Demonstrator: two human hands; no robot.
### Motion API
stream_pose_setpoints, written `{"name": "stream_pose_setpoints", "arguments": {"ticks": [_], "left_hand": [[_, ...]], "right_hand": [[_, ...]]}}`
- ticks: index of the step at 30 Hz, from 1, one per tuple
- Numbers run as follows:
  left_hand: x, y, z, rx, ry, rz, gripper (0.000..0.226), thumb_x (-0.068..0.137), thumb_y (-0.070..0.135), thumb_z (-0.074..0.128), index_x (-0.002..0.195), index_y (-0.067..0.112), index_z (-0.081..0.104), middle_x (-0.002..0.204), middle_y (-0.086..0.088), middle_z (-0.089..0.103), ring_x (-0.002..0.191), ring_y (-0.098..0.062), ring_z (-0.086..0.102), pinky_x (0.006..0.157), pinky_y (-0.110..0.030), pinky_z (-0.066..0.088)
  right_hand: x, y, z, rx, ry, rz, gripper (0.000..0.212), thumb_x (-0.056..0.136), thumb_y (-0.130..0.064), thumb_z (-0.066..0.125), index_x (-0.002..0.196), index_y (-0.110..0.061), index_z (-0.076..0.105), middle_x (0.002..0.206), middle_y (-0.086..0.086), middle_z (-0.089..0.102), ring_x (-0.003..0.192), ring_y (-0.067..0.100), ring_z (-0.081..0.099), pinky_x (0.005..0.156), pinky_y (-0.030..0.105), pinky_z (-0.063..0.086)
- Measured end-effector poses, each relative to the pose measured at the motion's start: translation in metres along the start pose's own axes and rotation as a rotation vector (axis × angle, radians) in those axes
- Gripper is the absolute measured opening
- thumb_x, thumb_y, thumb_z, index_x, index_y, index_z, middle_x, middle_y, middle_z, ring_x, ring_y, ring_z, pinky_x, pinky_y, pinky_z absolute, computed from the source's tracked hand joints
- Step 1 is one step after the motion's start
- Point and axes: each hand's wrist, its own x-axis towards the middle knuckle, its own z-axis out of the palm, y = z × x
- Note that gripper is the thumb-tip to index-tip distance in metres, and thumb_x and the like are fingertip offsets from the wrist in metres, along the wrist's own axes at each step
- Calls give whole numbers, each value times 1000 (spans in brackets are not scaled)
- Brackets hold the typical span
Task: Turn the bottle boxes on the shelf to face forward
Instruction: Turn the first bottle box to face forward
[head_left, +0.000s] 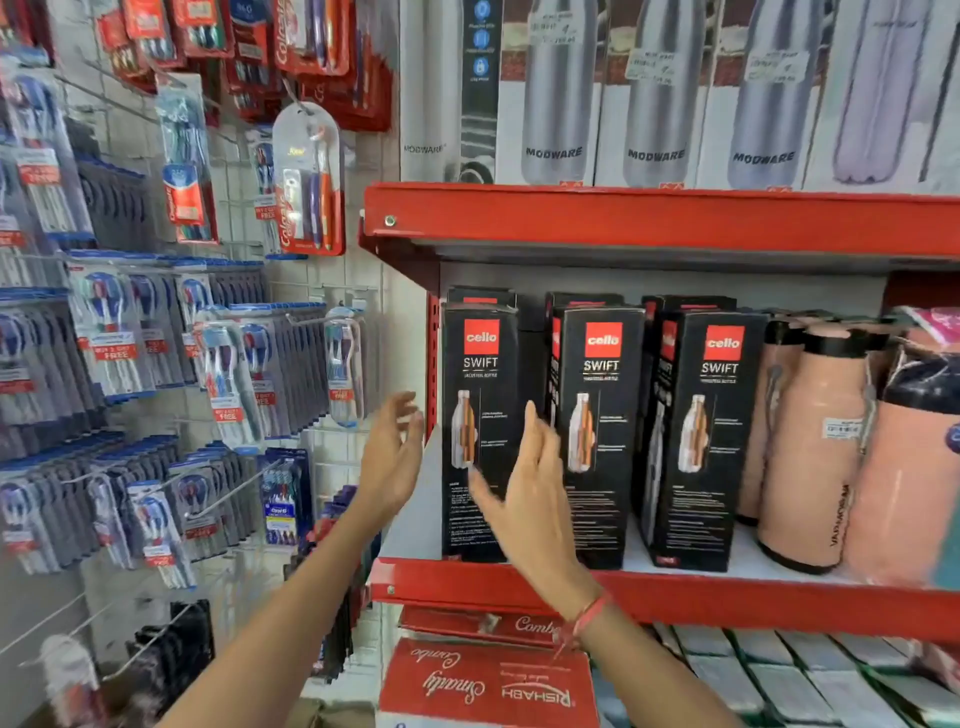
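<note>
Three black Cello Swift bottle boxes stand upright along the front of the red shelf (727, 597). The left box (480, 395) and the middle box (600, 415) show their printed fronts; the right box (709, 431) is angled slightly, its side panel also showing. More black boxes stand behind them. My left hand (392, 457) is open, raised just left of the left box, apart from it. My right hand (530, 499) is open in front of the gap between the left and middle boxes, holding nothing.
Pink flasks (810, 452) with black caps crowd the shelf's right end. Modware bottle boxes (657, 93) fill the shelf above. Toothbrush packs (234, 374) hang on wire hooks to the left. Red Smarty Combo boxes (483, 680) lie on the shelf below.
</note>
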Motion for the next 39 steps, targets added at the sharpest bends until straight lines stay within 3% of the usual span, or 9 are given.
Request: {"name": "stream_pose_setpoints", "arguments": {"ticks": [4,7,13,17,23,25,27,30,39], "left_hand": [[7,-25,19,-158,-156,-283,46,99,38,42,138,13,42,137,-14,55,122,-28,55,105,-53,43],[17,-44,32,-287,-290,-422,53,97,51,36,137,17,46,132,-9,61,121,-26,58,106,-50,43],[23,-55,31,-336,-343,-353,48,88,65,42,124,37,56,122,8,69,114,-13,64,97,-39,50],[28,-34,11,-329,-330,-233,43,84,62,50,116,35,56,109,5,74,106,-16,69,87,-39,58],[22,-1,-22,-334,-415,-93,45,81,45,63,113,69,45,106,13,76,99,-12,72,68,-21,58],[17,3,-20,-335,-375,-57,53,80,38,65,108,77,42,107,11,76,98,-11,72,67,-22,59],[14,4,-12,-315,-313,-16,61,82,31,65,113,76,40,117,6,73,103,-11,71,74,-29,60],[9,4,2,-252,-251,35,68,92,18,61,135,60,29,136,5,62,117,-12,63,96,-44,54],[-7,-10,22,-130,-186,-18,73,96,18,55,137,60,11,139,14,53,127,-11,54,105,-42,48]], "right_hand": [[-11,-4,36,-33,-115,202,119,83,-63,59,152,-8,-21,154,13,20,127,30,42,95,34,47],[-13,-5,59,-27,-140,299,126,80,-64,61,149,-6,-27,152,13,22,126,30,42,96,34,47],[1,-9,67,-21,-104,354,124,82,-59,63,144,-10,-33,141,11,32,117,28,48,82,32,50],[22,5,48,150,-165,235,125,80,-53,69,141,-23,-37,147,13,28,124,31,48,94,36,48],[53,40,9,519,-559,137,126,77,-49,75,143,-42,-33,164,-6,-6,145,2,-8,117,29,4],[60,46,5,557,-658,122,123,80,-41,76,147,-35,-28,162,-16,8,145,-4,10,120,25,15],[67,48,5,577,-675,113,115,84,-35,74,152,-30,-19,144,-38,27,125,-26,31,104,6,31],[73,45,8,579,-657,164,99,89,-33,69,154,-39,-6,129,-38,42,120,-12,48,102,26,47],[63,47,19,460,-624,212,89,97,-21,58,155,-32,-9,147,-12,40,137,12,38,115,38,34]]}}
